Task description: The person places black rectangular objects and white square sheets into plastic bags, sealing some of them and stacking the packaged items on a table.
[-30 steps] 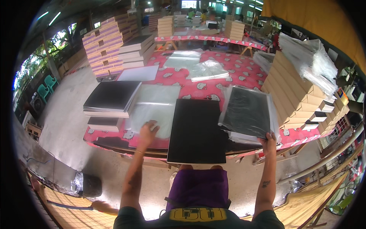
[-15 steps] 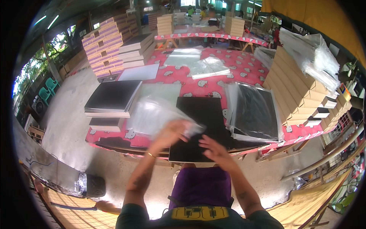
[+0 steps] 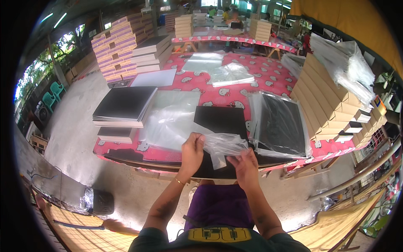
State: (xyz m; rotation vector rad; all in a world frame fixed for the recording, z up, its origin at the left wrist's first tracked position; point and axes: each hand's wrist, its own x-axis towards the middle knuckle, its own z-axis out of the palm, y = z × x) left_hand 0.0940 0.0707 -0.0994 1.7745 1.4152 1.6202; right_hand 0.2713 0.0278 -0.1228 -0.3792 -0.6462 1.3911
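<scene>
A clear plastic bag (image 3: 224, 144) is stretched between my two hands, partly crumpled. My left hand (image 3: 192, 154) pinches it by its left end, and my right hand (image 3: 246, 168) has its fingers closed on the right edge. Directly beneath lies a flat black panel (image 3: 220, 117) at the table's front edge, partly covered by the bag and my hands. Left of it is a layer of flat clear plastic bags (image 3: 170, 111). To the right, black panels in clear plastic (image 3: 280, 122) lie in a pile.
Stacked black-topped panels (image 3: 124, 103) stand at the table's left. Brown cartons (image 3: 323, 98) topped with plastic wrap (image 3: 344, 63) rise at the right. More cartons (image 3: 119, 46) stand far left. A pink patterned cover (image 3: 268, 71) lies over the table. People (image 3: 235, 19) are far back.
A plastic bag has come off the left layer and is now held over the black panel. My left hand has closed on one end, my right hand on the other.
</scene>
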